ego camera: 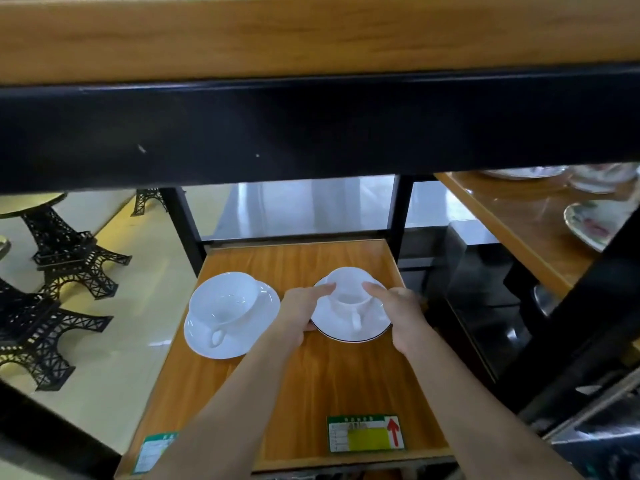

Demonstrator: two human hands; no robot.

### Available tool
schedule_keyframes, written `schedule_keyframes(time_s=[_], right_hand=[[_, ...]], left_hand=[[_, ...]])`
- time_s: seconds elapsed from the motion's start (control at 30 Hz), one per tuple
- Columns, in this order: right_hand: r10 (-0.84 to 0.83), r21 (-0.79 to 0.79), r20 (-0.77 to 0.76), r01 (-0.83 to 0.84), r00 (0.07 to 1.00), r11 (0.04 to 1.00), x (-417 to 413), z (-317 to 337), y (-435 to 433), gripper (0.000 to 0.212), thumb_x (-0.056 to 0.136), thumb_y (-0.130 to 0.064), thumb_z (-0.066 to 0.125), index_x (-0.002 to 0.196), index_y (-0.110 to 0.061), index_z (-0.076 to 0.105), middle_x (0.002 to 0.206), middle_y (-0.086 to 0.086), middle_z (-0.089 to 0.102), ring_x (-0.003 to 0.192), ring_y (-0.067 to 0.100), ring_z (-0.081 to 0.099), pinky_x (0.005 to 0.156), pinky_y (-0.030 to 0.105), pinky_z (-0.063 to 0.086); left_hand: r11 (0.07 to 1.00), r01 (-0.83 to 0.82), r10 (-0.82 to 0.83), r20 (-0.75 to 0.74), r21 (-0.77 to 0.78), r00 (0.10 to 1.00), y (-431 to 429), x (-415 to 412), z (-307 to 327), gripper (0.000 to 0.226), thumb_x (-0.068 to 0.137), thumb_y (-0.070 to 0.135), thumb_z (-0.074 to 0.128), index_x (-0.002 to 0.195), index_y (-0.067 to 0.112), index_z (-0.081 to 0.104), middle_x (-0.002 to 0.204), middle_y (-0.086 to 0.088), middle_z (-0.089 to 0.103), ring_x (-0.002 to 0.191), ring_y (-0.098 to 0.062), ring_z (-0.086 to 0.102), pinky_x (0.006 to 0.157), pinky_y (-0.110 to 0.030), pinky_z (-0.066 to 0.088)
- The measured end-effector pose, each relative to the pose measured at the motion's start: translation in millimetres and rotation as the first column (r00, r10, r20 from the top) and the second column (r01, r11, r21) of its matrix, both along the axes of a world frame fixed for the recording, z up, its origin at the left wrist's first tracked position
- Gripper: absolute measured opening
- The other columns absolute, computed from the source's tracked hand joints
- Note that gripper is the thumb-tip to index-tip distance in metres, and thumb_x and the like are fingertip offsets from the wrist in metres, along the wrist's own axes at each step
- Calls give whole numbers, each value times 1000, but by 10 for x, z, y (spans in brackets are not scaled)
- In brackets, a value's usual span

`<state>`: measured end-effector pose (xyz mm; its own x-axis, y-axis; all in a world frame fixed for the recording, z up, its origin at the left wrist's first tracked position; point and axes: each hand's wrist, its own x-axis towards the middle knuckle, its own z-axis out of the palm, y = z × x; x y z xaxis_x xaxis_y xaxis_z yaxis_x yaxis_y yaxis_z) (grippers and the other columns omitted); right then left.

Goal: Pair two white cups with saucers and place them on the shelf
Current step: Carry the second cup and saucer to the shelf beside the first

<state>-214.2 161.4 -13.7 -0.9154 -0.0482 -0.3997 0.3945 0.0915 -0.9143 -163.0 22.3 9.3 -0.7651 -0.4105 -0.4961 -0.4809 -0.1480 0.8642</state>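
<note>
The left hand (pixel 298 310) fingers (pixel 322 291) hid the black-rimmed saucer (pixel 349 329)'s left edge, and the right hand (pixel 405 313) fingers its right edge. The print on the label (pixel 365 433), nearer than the fingers, was too small to read.

The wooden shelf board (pixel 311 382) sits in a black metal frame. The left hand (pixel 299 306) and the right hand (pixel 403 310) grip a black-rimmed saucer (pixel 346 329) with a white cup (pixel 349 285) on it; I cannot tell if it rests on the board. Just left of this grip, a plain white saucer (pixel 266 304) lies on the board and carries a second cup (pixel 223 303). Nearer to the person than the grip, two labels stick at the front edge: a red-arrow label (pixel 365 433) below the grip and a green-white label (pixel 154 452) further left.
</note>
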Motion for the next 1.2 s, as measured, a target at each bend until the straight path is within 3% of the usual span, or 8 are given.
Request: schedule_keyframes(time_s=[0.1,0.17,0.27,0.4,0.83,0.97,1.07,1.2], right_hand=[[22,11,-44,-22,999,1000,3,5,13,36,83,-38,68,105,-13,53,103,3,53,99,21,52,72,28,40],[-24,27,-75,26,997,999,11,12,18,55,84,-43,65,126,-11,50,121,5,54,116,26,52,86,34,44],[-156,60,-192,170,969,984,70,-5,63,50,88,-47,57,120,-8,55,118,10,60,111,28,57,83,34,49],[-144,41,-310,165,940,986,219,72,116,42,93,-40,53,127,-16,58,128,6,61,117,22,56,99,39,47],[-26,89,-347,61,937,994,299,165,43,47,95,-45,43,130,-16,55,131,6,61,120,21,54,89,28,40],[-37,77,-417,76,908,994,338,231,33,52,96,-41,44,142,-16,44,143,5,51,132,22,47,98,29,37],[-55,60,-510,99,859,993,385,365,-45,42,97,-37,45,133,-16,52,128,3,59,122,18,53,93,22,41],[37,28,-575,-25,818,999,502,525,-338,22,95,-39,46,93,-23,60,86,-8,64,83,-3,60,76,12,45]], left_hand=[[994,29,-27,24,-101,999,-7,-38,-28,58,84,42,65,128,7,53,111,-5,57,101,-24,53,83,-32,49],[974,46,-41,28,-222,999,9,-19,-21,64,82,55,58,124,8,58,117,-7,63,106,-25,57,92,-36,49],[946,-7,-22,-87,-324,996,20,44,-10,70,80,65,49,124,11,60,126,-5,62,114,-25,57,100,-38,45],[935,-110,21,-257,-338,966,45,156,10,42,97,35,45,133,13,51,134,-4,56,112,-13,48,90,-27,38],[977,-49,-11,-277,-209,961,149,223,76,47,97,44,37,124,13,59,128,-6,61,116,-20,54,97,-33,36],[965,-32,-54,-313,-262,948,112,307,147,42,97,41,40,125,14,57,112,6,58,100,-8,50,85,-22,36],[932,-95,-50,-384,-349,922,-95,426,257,35,95,40,46,117,16,60,104,11,61,95,-4,54,76,-14,38],[866,-383,148,-568,-320,810,-539,650,388,30,94,30,51,108,9,66,97,2,66,91,-5,58,80,-17,42]])
